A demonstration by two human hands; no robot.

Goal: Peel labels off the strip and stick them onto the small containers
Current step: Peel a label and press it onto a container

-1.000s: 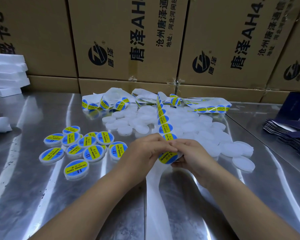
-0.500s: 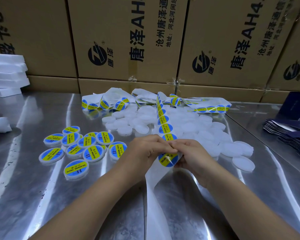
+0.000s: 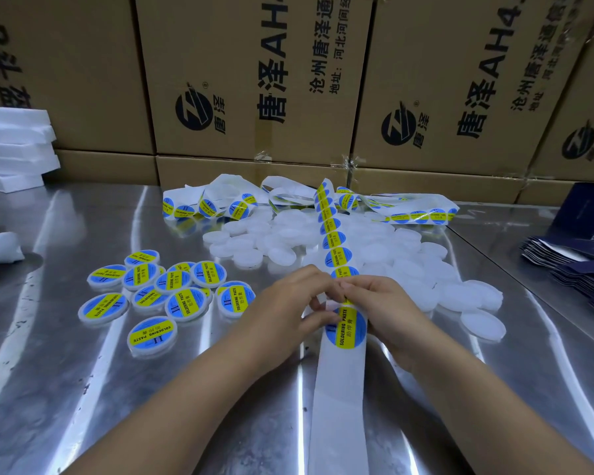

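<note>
Cardboard boxes (image 3: pixel 254 80) wall off the back, beyond the far end of the strip, and the shiny metal surface (image 3: pixel 66 389) spreads out beneath it. Now the strip (image 3: pixel 340 406) itself: a long white backing that runs from the tangle at the back, over the pile, through both hands and down towards the camera, where it is bare. It looks paper-thin, featherlight and floppy, so it wants holding taut from both sides.

Under and to the right of the strip lies the heap of plain containers (image 3: pixel 408 269): small white tubs, probably light enough to skid on this slick metal when pressed. Well to the left of the strip sit the labelled containers (image 3: pixel 172 289), done.

Here are the hands! The left hand (image 3: pixel 288 303) closes its grip on the strip's left edge, fingers curled in. The right hand (image 3: pixel 381 303) pinches it from the other side, its grip narrow.

Just below both grips, on the strip, lies the next label (image 3: pixel 347 327), blue and yellow, round. It will be flimsy and sticky-backed, so take it by the very rim and don't let it fold on itself. Whether its edge has lifted, I cannot tell.
</note>
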